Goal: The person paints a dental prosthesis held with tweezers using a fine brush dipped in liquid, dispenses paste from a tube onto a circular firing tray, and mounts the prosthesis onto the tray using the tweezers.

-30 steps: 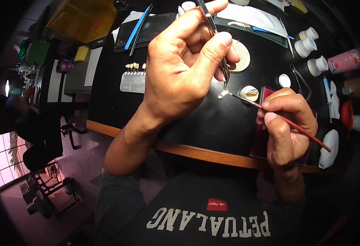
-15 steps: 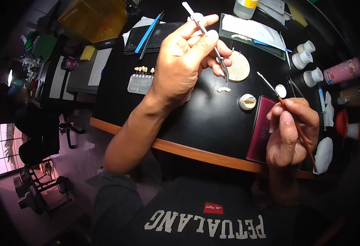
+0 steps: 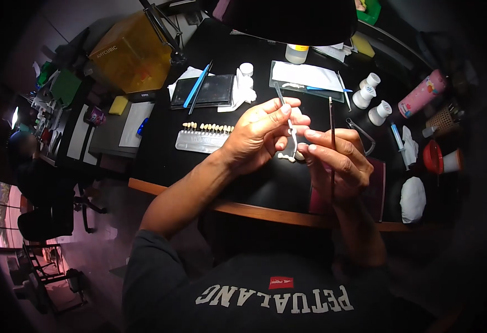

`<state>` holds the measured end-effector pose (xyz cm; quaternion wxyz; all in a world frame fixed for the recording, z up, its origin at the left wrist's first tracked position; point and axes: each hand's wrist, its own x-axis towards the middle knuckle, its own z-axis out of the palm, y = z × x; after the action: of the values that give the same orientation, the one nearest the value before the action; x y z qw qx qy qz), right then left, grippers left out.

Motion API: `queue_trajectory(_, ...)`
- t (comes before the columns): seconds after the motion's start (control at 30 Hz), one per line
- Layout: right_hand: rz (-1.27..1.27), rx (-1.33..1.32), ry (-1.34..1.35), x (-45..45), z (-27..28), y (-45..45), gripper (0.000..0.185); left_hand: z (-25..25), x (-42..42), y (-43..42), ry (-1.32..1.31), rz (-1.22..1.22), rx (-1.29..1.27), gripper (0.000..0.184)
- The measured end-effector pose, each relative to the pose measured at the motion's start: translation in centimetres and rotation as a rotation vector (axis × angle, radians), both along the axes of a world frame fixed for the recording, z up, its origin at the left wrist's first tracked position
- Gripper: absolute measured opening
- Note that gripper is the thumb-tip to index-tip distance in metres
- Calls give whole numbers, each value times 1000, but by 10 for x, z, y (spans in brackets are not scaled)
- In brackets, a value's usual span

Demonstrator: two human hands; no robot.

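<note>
My left hand point(image 3: 263, 130) is closed around slim metal tweezers point(image 3: 294, 143) with a bent lower end. At their tip hangs a small white dental bridge point(image 3: 286, 157), a short curved row of tooth shapes, above the black table. Close on its right, my right hand point(image 3: 343, 164) pinches a thin brush point(image 3: 332, 119) with its bristle end pointing up. The right fingertips are beside the tweezers; whether they touch is unclear. Behind those fingers, a small pale jar is mostly hidden. Under my right hand lies a dark red flat case point(image 3: 375, 186).
A tooth shade guide point(image 3: 202, 140) lies left of my hands. Beyond are a black case point(image 3: 216, 91) with blue-handled tools and a glass slab point(image 3: 310, 77) with white paper. White jars point(image 3: 364, 98), a pink bottle point(image 3: 421, 94) and a red bowl point(image 3: 433, 157) stand right. A dark lamp hood point(image 3: 288, 22) overhangs the far side.
My right hand has moved left and come up beside my left hand, turning the brush upright. The tweezers and bridge have shifted slightly nearer me. The view has tilted, showing the lamp hood.
</note>
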<state>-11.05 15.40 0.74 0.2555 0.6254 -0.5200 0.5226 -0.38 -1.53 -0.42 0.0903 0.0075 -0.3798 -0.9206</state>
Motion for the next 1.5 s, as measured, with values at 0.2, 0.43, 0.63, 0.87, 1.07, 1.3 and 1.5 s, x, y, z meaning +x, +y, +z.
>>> queue_trajectory(0.2, 82, 31, 45, -6, 5, -4, 23, -13, -1, 0, -23, -91, 28, 21)
queue_trajectory(0.43, 200, 31, -112, -10, 12, 2, 16, -13, -3, 16, -64, -133, 94, 18)
queue_trajectory(0.63, 354, 103, -231, -10, 30, 1, 20, -11, 4, 18, -81, -135, 121, 38)
queue_trajectory(0.87, 452, 51, -795, -6, 34, 2, 21, 7, 15, 5, -36, -136, -505, 39)
queue_trajectory(1.07, 487, 12, -1089, -6, 29, -8, 22, 3, 7, 22, 290, 381, -854, 35)
queue_trajectory(1.3, 349, 67, -1150, 1, 10, -18, 24, -3, 9, 40, 134, 259, -833, 19)
queue_trajectory(1.5, 149, 42, -1120, -13, 15, 1, 36, -6, 9, 31, 73, 371, -929, 18)
